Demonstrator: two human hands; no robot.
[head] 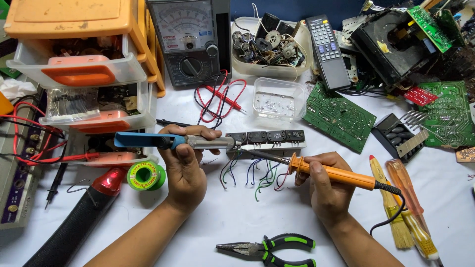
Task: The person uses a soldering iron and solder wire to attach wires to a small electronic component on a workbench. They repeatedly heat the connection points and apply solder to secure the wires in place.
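Head view: all places told from the grey bar carrying a row of black transistors (266,140) at mid-table.
Left hand: the left hand (185,165) is curled tight around a blue-handled desoldering pump with a metal barrel (173,141), its tip touching the bar's left end.
Right hand: the right hand (324,180) pinches an orange-handled soldering iron (331,172) like a pen, its dark tip lying against the bar's lower edge.
Wires: loose coloured wires (257,173) hang just below the bar, between the two hands.
Behind the bar: a clear plastic tub (277,101), red test leads (220,99) and an analogue multimeter (190,42).
Right of the bar: a green circuit board (339,116) and a black remote control (326,49).
Left of the bar: a green reel of solder (145,176) and stacked plastic drawers (89,74).
Below the bar: green-handled pliers (272,247), well apart.
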